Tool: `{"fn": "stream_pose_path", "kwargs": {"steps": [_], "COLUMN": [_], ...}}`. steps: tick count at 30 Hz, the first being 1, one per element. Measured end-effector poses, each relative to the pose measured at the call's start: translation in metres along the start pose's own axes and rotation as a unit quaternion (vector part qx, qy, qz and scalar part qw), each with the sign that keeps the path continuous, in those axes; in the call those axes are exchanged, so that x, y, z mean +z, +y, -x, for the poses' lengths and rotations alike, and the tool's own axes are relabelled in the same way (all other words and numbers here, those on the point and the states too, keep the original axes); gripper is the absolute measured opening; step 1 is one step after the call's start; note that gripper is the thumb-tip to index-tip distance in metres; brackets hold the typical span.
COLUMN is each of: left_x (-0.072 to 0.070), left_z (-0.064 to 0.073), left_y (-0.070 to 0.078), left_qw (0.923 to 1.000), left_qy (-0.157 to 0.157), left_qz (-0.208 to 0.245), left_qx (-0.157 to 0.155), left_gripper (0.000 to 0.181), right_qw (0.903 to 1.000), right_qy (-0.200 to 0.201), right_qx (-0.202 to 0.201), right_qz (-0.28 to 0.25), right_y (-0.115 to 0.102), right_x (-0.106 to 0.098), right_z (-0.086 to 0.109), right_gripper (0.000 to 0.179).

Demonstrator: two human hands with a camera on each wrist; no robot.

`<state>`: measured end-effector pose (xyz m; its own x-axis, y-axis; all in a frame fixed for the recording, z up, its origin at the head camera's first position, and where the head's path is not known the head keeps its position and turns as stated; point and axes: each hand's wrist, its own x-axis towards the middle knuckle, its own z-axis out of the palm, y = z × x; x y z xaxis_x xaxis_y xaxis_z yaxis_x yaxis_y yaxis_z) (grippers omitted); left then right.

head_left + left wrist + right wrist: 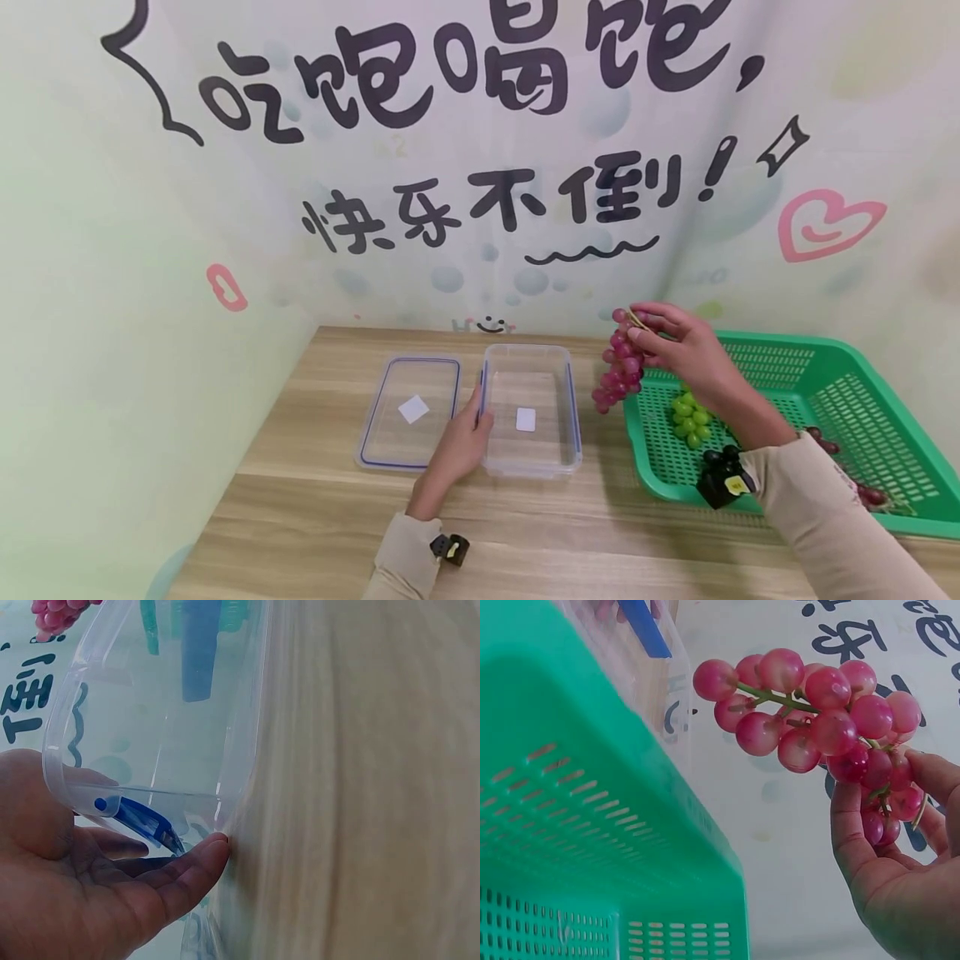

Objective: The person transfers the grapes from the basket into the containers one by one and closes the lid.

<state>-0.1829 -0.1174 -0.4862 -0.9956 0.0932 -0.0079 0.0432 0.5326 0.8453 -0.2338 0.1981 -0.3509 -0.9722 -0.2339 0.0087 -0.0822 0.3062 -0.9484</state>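
Observation:
My right hand (686,346) holds a bunch of pink grapes (621,367) by its stem end, up above the left rim of a green basket (637,454). In the right wrist view the grapes (832,724) hang clear of the basket wall, thumb and fingers around their upper part. My left hand (459,437) grips the left side of a clear plastic container (528,458). In the left wrist view, the thumb laps over the container's rim and the fingers lie outside, by a blue latch (146,823). A white label (526,419) shows in the container.
A clear lid (411,379) with a blue seal lies left of the container. Green grapes (690,419), black grapes (722,457) and dark red grapes (872,496) lie in the basket. Behind the wooden table (315,533) hangs a printed backdrop (420,300).

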Motion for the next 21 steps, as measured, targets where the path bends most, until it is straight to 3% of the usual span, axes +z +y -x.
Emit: {"fn": "stream_pose_path", "kwargs": {"steps": [21], "left_x": [-0.001], "left_z": [0.001], "left_y": [0.001], "left_qw": [1.0], "left_qy": [0.001], "left_qz": [-0.002], "left_qx": [0.005], "left_gripper": [0.058], "right_qw": [0.999], "right_qy": [-0.024], "right_qx": [0.028], "right_qz": [-0.027], "right_y": [0.0], "right_x": [0.048], "right_z": [-0.023], "right_gripper": [0.051]}}
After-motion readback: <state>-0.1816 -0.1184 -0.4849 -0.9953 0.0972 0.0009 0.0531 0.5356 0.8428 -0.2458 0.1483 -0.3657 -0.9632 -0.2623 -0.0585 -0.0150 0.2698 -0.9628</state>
